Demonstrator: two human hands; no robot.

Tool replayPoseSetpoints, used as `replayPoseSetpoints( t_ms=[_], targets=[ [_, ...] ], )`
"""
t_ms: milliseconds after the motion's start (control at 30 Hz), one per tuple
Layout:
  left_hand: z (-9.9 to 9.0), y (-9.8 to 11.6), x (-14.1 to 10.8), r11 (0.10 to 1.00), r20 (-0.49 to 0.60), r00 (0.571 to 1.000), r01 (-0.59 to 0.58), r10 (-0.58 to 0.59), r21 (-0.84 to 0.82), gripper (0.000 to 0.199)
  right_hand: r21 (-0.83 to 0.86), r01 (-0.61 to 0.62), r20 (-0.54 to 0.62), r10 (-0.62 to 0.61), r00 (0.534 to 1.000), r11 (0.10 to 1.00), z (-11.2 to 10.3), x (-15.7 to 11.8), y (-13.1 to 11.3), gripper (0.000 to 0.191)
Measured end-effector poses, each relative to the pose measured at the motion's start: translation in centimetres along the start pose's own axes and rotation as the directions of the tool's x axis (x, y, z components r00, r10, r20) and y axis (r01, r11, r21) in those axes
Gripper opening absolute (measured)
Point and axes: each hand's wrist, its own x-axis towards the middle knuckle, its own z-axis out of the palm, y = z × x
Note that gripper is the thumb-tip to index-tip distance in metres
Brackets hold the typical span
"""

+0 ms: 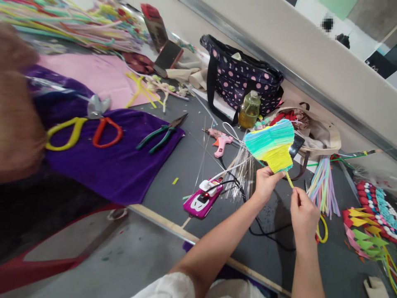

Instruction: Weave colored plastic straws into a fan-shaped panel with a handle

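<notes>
A flat fan-shaped piece point(271, 142) of pipe cleaners, striped teal, blue and yellow, is held up over the table. My left hand point(266, 182) grips its lower edge between thumb and fingers. A yellow pipe cleaner point(289, 179) runs down from that edge, and my right hand point(304, 211) pinches its lower end. Behind my right hand, the yellow handle of some scissors point(323, 229) shows in part. A pink glue gun point(221, 141) lies left of the striped piece, near a bundle of thin wires point(240, 178).
A purple power strip point(203, 200) with plugs and cables lies near the front edge. Pliers point(163, 133) and large scissors point(98, 108) rest on purple cloth point(136, 165). Behind stand a patterned bag point(242, 78) and bottle point(249, 109). Another person's arm point(20, 111) is at left.
</notes>
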Motion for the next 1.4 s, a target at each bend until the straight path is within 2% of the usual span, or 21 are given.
replayPoseSetpoints(
  t_ms=[67, 167, 300, 400, 567, 767, 933, 1067, 1167, 1400],
  targets=[
    [-0.1, 0.1, 0.1, 0.999, 0.015, 0.999, 0.03, -0.03, -0.02, 0.026, 0.04, -0.011, 0.029, 0.01, 1.0, 0.999, -0.6, 0.4, 0.4, 0.039],
    [-0.3, 0.2, 0.4, 0.995, 0.054, 0.995, 0.087, -0.084, -0.047, 0.03, 0.185, -0.11, 0.152, 0.082, 0.985, 0.977, -1.4, 1.0, 1.0, 0.038],
    [-0.6, 0.1, 0.7, 0.983, 0.122, 0.977, 0.18, -0.173, -0.049, 0.035, 0.369, -0.253, 0.297, 0.145, 0.944, 0.894, -2.0, 1.7, 1.9, 0.036],
    [-0.7, 0.1, 0.7, 0.966, 0.136, 0.961, 0.25, -0.24, -0.059, 0.038, 0.482, -0.329, 0.367, 0.154, 0.917, 0.812, -1.7, 1.8, 2.8, 0.034],
    [-0.6, 0.0, 0.5, 0.928, 0.137, 0.928, 0.36, -0.346, -0.093, 0.035, 0.637, -0.434, 0.426, 0.179, 0.887, 0.637, -0.2, 1.6, 3.8, 0.032],
    [-0.5, -0.2, 0.4, 0.897, 0.172, 0.9, 0.424, -0.4, -0.13, 0.028, 0.749, -0.525, 0.48, 0.215, 0.85, 0.405, 1.3, 0.8, 3.4, 0.027],
    [-0.3, -0.1, 0.2, 0.872, 0.199, 0.881, 0.461, -0.429, -0.162, 0.027, 0.79, -0.539, 0.474, 0.265, 0.84, 0.293, 2.5, 0.2, 2.4, 0.031],
    [-0.2, -0.2, 0.1, 0.872, 0.191, 0.885, 0.456, -0.424, -0.177, 0.026, 0.819, -0.54, 0.485, 0.267, 0.833, 0.193, 3.1, -0.2, 1.1, 0.029],
    [-0.2, -0.4, 0.1, 0.884, 0.163, 0.901, 0.428, -0.401, -0.188, 0.025, 0.834, -0.53, 0.476, 0.286, 0.831, 0.153, 3.5, -0.6, -0.1, 0.029],
    [0.1, -0.4, -0.2, 0.957, 0.025, 0.972, 0.233, -0.233, -0.174, 0.025, 0.849, -0.521, 0.413, 0.504, 0.759, 0.089, 4.5, -1.5, -3.3, 0.037]
  ],
)
